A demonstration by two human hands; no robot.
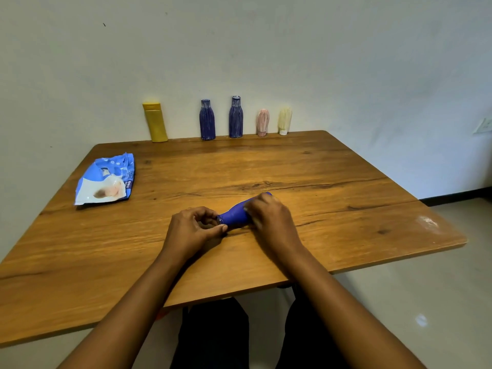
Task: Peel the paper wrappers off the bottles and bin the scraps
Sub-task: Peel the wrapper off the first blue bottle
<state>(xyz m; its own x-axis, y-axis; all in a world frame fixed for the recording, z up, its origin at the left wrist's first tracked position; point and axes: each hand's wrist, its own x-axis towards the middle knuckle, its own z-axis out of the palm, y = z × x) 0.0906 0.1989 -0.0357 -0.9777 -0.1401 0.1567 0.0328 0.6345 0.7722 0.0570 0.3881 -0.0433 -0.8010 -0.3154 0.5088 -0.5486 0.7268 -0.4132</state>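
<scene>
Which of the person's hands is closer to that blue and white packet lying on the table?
Left. The left hand, at the neck of the blue bottle, lies right of the packet; the right hand grips the bottle's body, farther right.

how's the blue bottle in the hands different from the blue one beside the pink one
The held bottle lies on its side, gripped by the left hand at its neck and the right hand round its body; the wall bottle stands upright, untouched. The held bottle looks plain blue; the wall bottle is streaked. Both are blue, narrow-necked.
</scene>
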